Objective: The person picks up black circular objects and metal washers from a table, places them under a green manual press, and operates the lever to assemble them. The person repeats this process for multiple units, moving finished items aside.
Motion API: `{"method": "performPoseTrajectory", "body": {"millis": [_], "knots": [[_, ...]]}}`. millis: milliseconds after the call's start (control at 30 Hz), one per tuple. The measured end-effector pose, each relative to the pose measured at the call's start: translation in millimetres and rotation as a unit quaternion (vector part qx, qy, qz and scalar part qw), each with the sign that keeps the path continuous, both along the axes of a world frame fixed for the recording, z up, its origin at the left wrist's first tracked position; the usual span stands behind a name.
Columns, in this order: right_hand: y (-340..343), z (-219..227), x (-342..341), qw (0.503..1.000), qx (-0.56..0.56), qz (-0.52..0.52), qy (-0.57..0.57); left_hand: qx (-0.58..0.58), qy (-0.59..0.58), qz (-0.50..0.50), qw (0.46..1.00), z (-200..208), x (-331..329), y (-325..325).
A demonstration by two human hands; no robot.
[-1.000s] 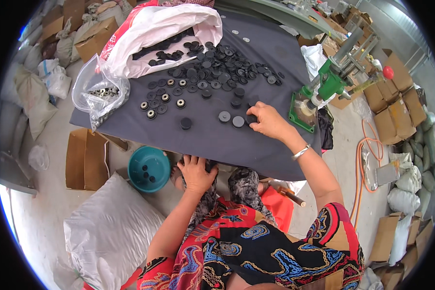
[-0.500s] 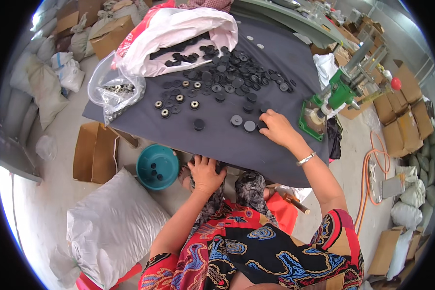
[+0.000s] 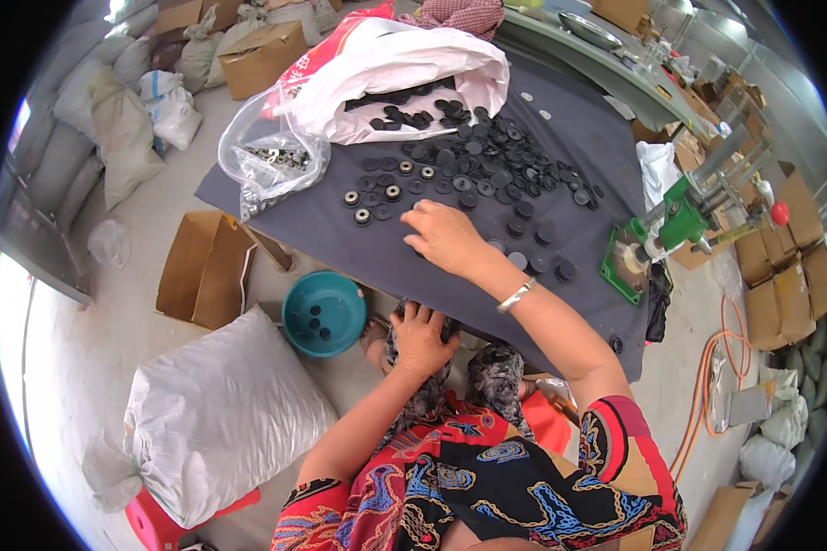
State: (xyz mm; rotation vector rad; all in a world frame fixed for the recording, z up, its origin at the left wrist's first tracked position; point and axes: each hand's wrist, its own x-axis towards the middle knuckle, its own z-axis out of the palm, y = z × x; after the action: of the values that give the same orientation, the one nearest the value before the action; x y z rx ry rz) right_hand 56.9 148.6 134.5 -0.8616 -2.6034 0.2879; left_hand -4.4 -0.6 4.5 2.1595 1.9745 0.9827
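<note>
My right hand (image 3: 446, 239), a silver bangle on its wrist, is over the dark cloth-covered table (image 3: 331, 243). Its fingertips are drawn together beside several black discs with metal centres (image 3: 392, 193); whatever is between them is hidden. Behind that hand lies a heap of black round discs (image 3: 515, 161). Several thicker black discs (image 3: 544, 236) sit to the right of it, partly covered by the hand and wrist. My left hand (image 3: 423, 340) rests on my knee below the table edge, fingers spread and holding nothing.
A white-and-red sack (image 3: 413, 55) spills discs at the back. Left of it is a clear bag of small metal parts (image 3: 276, 161). A green hand press (image 3: 657, 234) stands at the right. Below are a teal basin (image 3: 323, 314), an open carton (image 3: 204, 271) and a white sack (image 3: 220, 413).
My right hand has moved left, from the thicker black discs near the press to beside the metal-centred ones. My left hand stays on my knee. The whole view has shifted a little.
</note>
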Motion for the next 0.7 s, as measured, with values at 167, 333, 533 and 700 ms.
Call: {"method": "performPoseTrajectory", "body": {"millis": [167, 333, 533, 700], "knots": [[19, -16, -45, 0.995, 0.038, -0.035, -0.090, -0.005, -0.023, -0.007, 1.000, -5, 1, 2], [21, -24, -54, 0.986, 0.089, -0.041, -0.138, -0.004, -0.029, -0.008, 1.000, -5, -2, 1], [20, -28, -58, 0.991, 0.083, -0.030, -0.096, 0.006, -0.036, -0.012, 0.999, -7, -2, 2], [26, -26, -60, 0.995, 0.031, -0.019, -0.095, 0.009, -0.031, -0.013, 0.999, -5, -2, 3]]}}
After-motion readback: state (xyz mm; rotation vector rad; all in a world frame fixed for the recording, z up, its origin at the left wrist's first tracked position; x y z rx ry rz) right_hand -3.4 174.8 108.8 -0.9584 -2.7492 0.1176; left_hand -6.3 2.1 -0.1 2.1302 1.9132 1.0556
